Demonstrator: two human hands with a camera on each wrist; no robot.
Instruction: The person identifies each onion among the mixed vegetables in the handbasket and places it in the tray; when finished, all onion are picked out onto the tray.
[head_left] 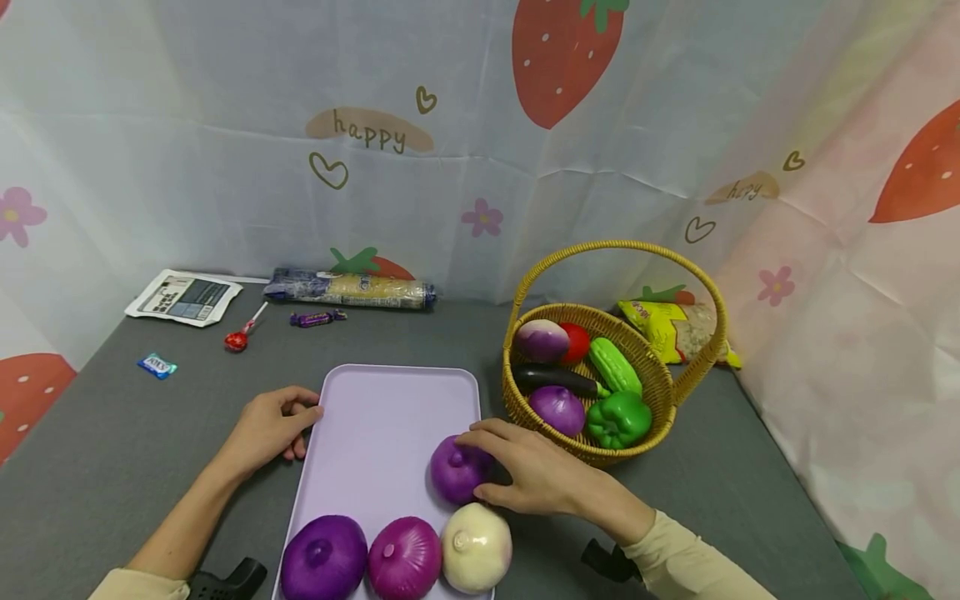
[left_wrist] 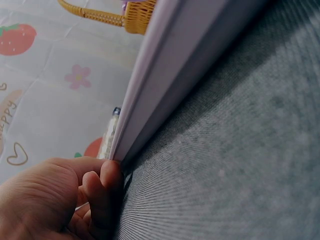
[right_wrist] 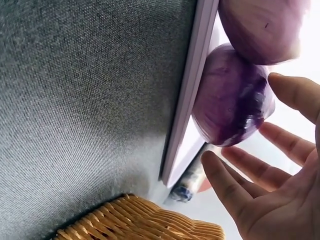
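A pale lilac tray [head_left: 382, 417] lies on the grey table. My left hand [head_left: 273, 425] is at its left edge, with thumb and finger pinching the rim in the left wrist view. A purple onion [head_left: 456, 468] sits near the tray's right edge. Around it, my right hand [head_left: 536, 471] spreads its thumb and fingers, fingertips right at its surface. In the right wrist view, gaps show between the extended fingers beside the onion [right_wrist: 230, 95]. A large purple onion [head_left: 322, 557], a magenta onion [head_left: 405, 558] and a white onion [head_left: 477, 547] line the tray's near end.
A wicker basket [head_left: 663, 417] at right holds an eggplant [head_left: 555, 379], cucumber [head_left: 615, 365], green pepper [head_left: 618, 419] and other vegetables. Behind it lies a yellow bag [head_left: 660, 325]. At the back left are a lollipop [head_left: 237, 340], candies, a white packet [head_left: 184, 298] and a long package [head_left: 352, 289].
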